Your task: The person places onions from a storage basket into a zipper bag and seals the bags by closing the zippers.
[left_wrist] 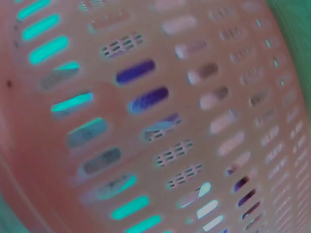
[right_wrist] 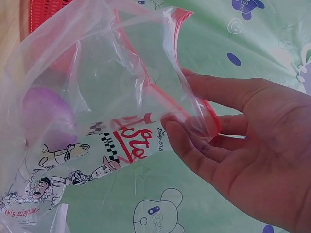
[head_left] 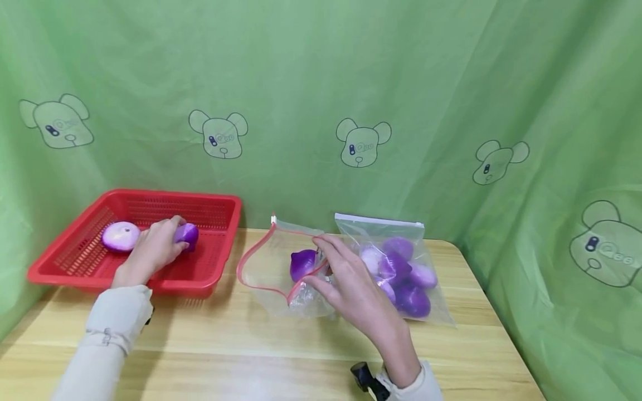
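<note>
My left hand [head_left: 156, 245] reaches into the red basket [head_left: 232, 223] and grips a purple onion [head_left: 188, 236]. A paler onion [head_left: 120, 236] lies in the basket beside that hand. In the left wrist view the slotted basket wall [left_wrist: 109, 126] fills most of the picture, and the hand is hidden. My right hand [head_left: 353, 289] pinches the red-rimmed mouth of a clear zip bag [right_wrist: 104, 92] between thumb and fingers. The bag's mouth gapes, and one purple onion [head_left: 302, 264] sits inside. Printed cartoon figures show on the bag in the right wrist view.
Behind the right hand, a second clear zip bag [head_left: 436, 301] with a white top strip holds several purple onions [head_left: 396, 267]. The wooden table [head_left: 220, 356] ends at a green curtain [head_left: 296, 111] at the back and right.
</note>
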### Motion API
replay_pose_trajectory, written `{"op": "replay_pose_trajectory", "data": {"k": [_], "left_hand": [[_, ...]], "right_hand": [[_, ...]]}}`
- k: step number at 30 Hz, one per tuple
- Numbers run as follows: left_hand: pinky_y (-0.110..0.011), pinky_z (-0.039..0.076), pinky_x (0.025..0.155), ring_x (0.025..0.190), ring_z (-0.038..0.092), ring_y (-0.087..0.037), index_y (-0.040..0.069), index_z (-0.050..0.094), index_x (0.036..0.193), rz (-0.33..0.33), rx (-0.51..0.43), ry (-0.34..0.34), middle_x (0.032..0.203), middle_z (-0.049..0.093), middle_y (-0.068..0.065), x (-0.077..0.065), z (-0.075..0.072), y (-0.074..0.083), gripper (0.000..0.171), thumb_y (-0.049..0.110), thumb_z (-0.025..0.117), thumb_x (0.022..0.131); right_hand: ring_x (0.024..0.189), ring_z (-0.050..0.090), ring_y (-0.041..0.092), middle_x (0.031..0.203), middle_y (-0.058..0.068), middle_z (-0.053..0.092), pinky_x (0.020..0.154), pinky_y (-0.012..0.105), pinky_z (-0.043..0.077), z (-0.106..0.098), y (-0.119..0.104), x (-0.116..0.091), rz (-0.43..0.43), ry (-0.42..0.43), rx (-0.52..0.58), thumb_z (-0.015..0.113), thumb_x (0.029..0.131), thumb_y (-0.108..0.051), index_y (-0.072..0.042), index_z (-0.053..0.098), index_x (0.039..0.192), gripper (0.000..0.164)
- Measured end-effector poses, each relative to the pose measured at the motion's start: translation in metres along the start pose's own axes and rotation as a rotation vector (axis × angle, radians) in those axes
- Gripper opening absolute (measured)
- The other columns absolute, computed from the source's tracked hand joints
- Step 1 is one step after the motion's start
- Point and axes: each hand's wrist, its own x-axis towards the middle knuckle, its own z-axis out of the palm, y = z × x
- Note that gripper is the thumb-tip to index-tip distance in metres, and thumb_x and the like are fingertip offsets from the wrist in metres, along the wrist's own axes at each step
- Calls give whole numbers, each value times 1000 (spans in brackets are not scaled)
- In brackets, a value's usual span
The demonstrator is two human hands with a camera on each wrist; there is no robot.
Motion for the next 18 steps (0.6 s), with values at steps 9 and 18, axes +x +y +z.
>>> {"op": "replay_pose_trajectory", "data": {"k": [9, 18], "left_hand": [[-66, 44, 85, 104, 58, -52, -3, 51, 130, -10, -53, 66, 117, 60, -32, -12, -3, 17, 50, 6, 74, 87], [-65, 43, 77, 103, 59, -51, 0, 53, 131, 21, -61, 163, 116, 62, -30, -19, -9, 40, 51, 7, 75, 85]], "right_hand": [[110, 63, 23, 148, 11, 48, 96, 33, 52, 0, 0, 0, -2, 4, -12, 79, 85, -24, -2, 48, 144, 70], [120, 59, 25, 147, 11, 48, 101, 35, 49, 0, 0, 0, -8, 11, -20, 79, 86, -25, -2, 48, 144, 70]]}}
